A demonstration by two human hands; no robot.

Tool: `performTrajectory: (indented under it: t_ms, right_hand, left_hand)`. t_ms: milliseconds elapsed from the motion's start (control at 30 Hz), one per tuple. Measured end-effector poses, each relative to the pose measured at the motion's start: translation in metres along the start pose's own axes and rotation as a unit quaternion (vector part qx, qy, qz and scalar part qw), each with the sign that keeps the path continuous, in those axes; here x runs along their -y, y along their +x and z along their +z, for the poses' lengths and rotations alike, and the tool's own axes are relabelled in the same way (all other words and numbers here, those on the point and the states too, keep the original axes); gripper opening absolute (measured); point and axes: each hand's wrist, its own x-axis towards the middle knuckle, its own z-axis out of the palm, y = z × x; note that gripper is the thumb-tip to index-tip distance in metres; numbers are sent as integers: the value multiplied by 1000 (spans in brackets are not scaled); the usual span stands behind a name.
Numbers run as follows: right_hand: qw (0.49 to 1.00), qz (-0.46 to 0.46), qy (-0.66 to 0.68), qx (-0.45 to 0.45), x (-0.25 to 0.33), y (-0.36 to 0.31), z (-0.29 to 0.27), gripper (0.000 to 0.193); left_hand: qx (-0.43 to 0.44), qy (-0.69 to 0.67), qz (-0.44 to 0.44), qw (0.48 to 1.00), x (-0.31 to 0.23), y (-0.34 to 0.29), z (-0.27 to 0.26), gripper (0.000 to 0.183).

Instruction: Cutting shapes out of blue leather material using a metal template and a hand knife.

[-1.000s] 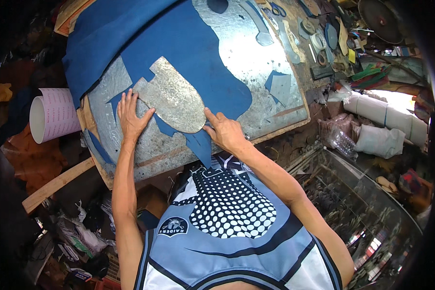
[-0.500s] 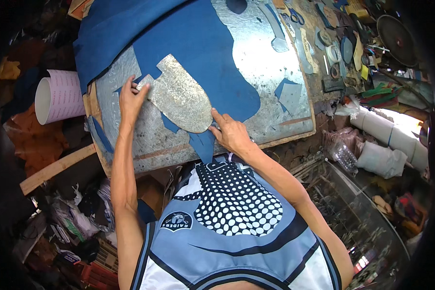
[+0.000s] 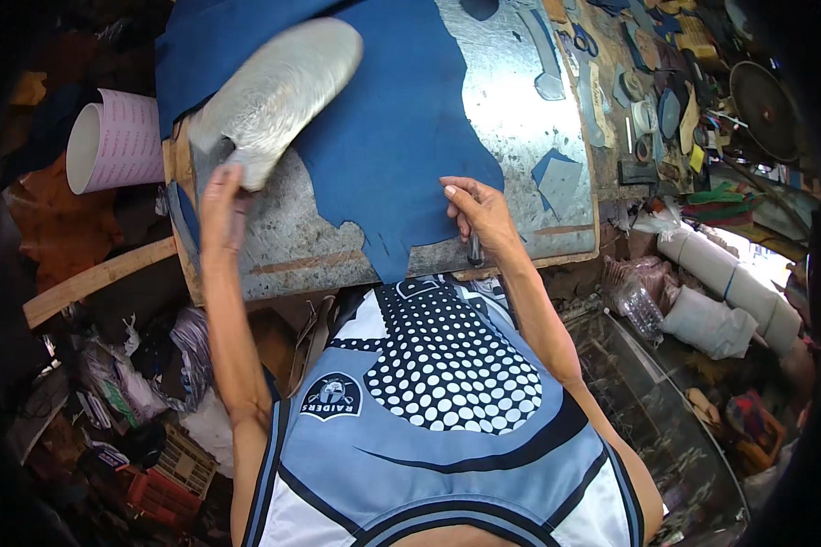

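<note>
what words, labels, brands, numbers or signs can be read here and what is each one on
Badge on the light-blue top: pale lettering, legible, but I won't copy out the wording.
Pink-and-white roll: rows of small print, too small to read surely.
Grey template in the left hand: blurred, no lettering can be made out.

Before you, the sheet (image 3: 392,137) lies on the table (image 3: 515,114), the plate (image 3: 287,77) over its left side, the roll (image 3: 123,146) farther left.
</note>
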Motion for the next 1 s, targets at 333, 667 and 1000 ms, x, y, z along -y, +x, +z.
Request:
performTrajectory:
  t_ms: [333,667,1000]
  right_hand:
    - [995,-35,-85,35,-1,15,48,41]
    - [981,-55,-140,-124,5,14,-34,33]
    - [951,-85,-284,-93,-7,22,26,42]
  left_hand:
    - [55,-105,-85,989,123,-87,129,19]
    - [162,435,170,869,86,-120,100,30]
    - [132,521,266,801,102,-120,42,33]
